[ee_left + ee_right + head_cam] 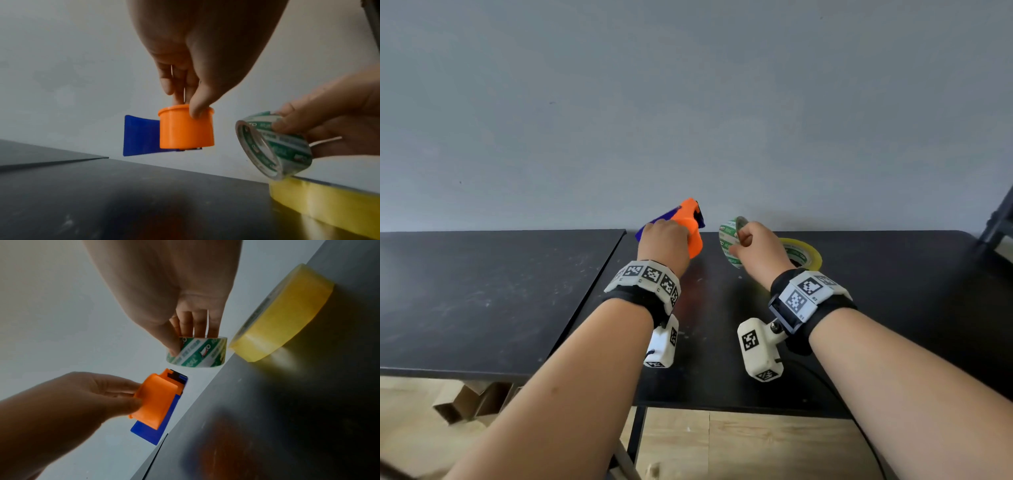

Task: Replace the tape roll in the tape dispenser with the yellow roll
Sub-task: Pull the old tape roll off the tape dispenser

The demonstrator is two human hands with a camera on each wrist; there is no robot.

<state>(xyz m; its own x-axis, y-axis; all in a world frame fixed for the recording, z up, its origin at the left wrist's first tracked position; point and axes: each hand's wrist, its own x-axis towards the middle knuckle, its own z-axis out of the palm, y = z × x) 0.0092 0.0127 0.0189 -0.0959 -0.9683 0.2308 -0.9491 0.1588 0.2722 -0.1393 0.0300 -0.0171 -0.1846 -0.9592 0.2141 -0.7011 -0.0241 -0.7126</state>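
the orange-and-blue tape dispenser [186,129] was held above the table, empty; the green-printed roll [273,146] hung beside it; the yellow roll [281,313] lay flat.

your left hand [667,240] lifts the dispenser [690,224] left of the old roll [729,241]; the spare roll [803,253] lies on the table [722,359], right.

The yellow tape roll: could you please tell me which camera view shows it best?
The right wrist view: the yellow tape roll lies whole and unobstructed on the table. In the head view the right hand hides part of it; the left wrist view cuts it off at the frame edge.
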